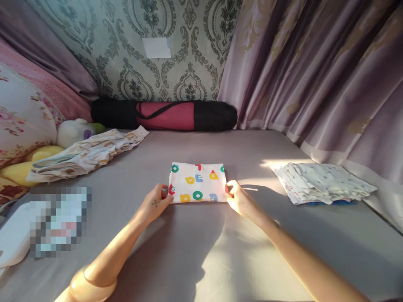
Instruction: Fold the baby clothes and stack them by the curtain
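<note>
A white cloth printed with colourful letters is folded into a neat rectangle in front of me, low over the grey bed sheet. Its left edge is pinched by my left hand, thumb on top and fingers curled beneath. My right hand grips the right edge in the same way. Both hands are closed on the cloth near its lower corners. To the right lies a stack of folded, lightly patterned cloths. Over on the left, a loose bunch of patterned cloths is spread out.
A black and dark-pink roll bag lies along the patterned wall. Purple curtains hang on the right. At left are a floral pillow, plush toys, a white flat object and a pixelated item.
</note>
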The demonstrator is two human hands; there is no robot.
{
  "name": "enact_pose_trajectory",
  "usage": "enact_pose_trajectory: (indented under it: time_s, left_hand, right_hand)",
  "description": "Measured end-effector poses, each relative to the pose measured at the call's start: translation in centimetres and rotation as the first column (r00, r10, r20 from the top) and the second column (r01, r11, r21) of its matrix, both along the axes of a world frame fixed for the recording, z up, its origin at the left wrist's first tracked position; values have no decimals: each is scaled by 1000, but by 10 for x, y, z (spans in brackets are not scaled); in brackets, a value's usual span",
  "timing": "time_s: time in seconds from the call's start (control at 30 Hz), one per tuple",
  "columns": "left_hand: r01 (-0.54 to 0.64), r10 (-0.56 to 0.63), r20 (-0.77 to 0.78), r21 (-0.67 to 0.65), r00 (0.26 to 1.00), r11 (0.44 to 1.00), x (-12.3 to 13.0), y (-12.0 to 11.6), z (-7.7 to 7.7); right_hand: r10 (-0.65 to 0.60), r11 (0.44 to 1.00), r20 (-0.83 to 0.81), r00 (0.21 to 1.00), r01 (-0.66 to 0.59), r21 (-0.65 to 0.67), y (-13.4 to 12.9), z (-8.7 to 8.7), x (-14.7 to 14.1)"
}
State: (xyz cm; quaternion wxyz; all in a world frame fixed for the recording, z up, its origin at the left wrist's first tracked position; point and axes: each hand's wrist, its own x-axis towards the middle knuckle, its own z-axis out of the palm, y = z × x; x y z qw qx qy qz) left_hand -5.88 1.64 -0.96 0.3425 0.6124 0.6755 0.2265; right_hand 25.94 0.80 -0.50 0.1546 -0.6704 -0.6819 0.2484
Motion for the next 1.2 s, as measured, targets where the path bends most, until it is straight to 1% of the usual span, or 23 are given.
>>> enact_pose_trajectory:
  time_s: [0.07,0.13,0.17,0.23,0.27,0.3,0.33,0.4,0.43,0.47,0.53,0.6,0.67,0.8,0.97,1.03,1.13,1.2]
  left_hand:
    - [61,-59,-75,27,995,998,-2,0,3]
    - [108,-84,-174,135,981,985,-1,1,7]
    - [130,-81,-222,216,972,968,3,4,9]
    - [198,-84,-294,385,952,901,16,14,11]
    - [243,-101,-320,446,942,862,25,22,10]
    - [300,-134,-346,487,928,820,36,30,9]
    - [352,-165,-379,503,911,790,47,39,6]
    - [438,-207,-456,489,866,754,66,54,-3]
    - [459,-207,-493,472,845,753,73,60,-8]
    - [467,-197,-524,454,828,758,78,65,-13]
    - [450,-158,-570,418,806,789,83,68,-23]
    - [420,-124,-601,382,789,823,83,67,-30]
    - [397,-103,-630,346,769,850,81,63,-33]
    - [360,-78,-657,306,750,881,79,60,-35]
    - [334,-71,-639,301,766,893,80,60,-36]
    - [332,-80,-632,291,771,897,80,61,-33]
    - [343,-129,-628,232,767,910,77,60,-25]
    - [357,-137,-630,236,764,904,73,59,-22]
  right_hand:
    - [40,998,83,996,-36,-45,0,14,-1]
    - [70,996,204,976,-59,-61,4,28,-4]
    - [70,997,264,962,-64,-33,8,33,-8]
    - [64,991,327,943,-98,91,20,37,-21]
    - [74,976,321,944,-135,170,28,35,-30]
    - [117,953,298,947,-192,236,36,31,-41]
    - [178,923,281,943,-259,284,44,25,-52]
    - [279,856,298,913,-377,355,57,9,-71]
    - [293,843,316,902,-400,359,62,1,-79]
    - [293,842,330,897,-406,356,65,-7,-84]
    - [277,864,335,901,-386,324,68,-19,-89]
    - [270,884,321,908,-366,292,67,-27,-89]
    - [269,894,314,911,-357,270,66,-30,-86]
    - [241,917,327,914,-325,231,65,-32,-86]
    - [202,939,332,921,-278,201,66,-33,-90]
    - [204,945,328,922,-273,181,67,-31,-90]
    - [248,945,303,920,-299,134,68,-23,-84]
    - [240,941,314,918,-300,157,67,-18,-76]
